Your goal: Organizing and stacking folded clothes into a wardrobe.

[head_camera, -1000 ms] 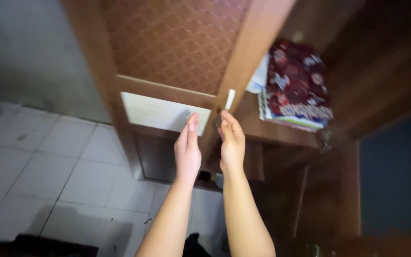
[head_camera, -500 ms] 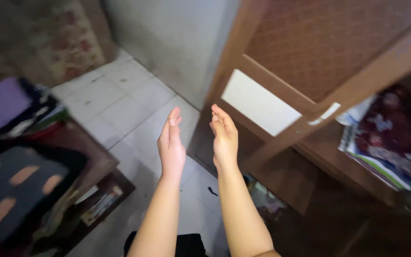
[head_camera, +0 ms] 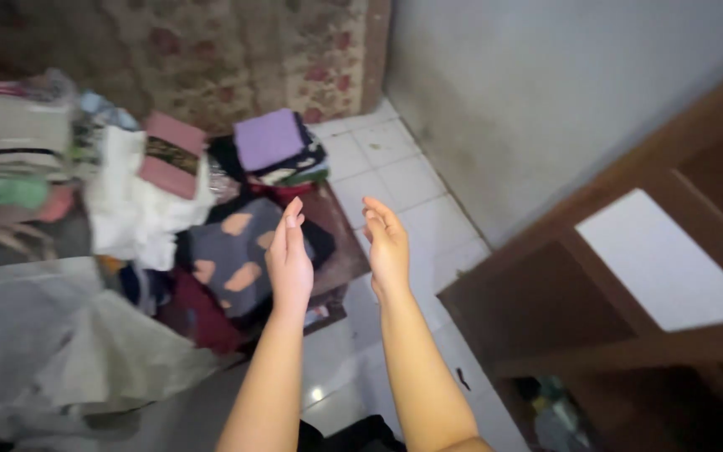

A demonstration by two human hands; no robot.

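- Folded dark grey garment with orange patches (head_camera: 232, 251) lies on the low wooden table (head_camera: 340, 251), at its near edge; it's the thing closest to your hands.
- Your left hand (head_camera: 289, 259) is open, fingers straight and together, holding nothing, in the air over that garment.
- Your right hand (head_camera: 388, 247) is equally open and empty, palm facing the left one, over the table's right edge.
- Folded purple cloth (head_camera: 268, 140) tops a stack at the table's far edge.
- Wooden cabinet door (head_camera: 629, 276) stands at right.
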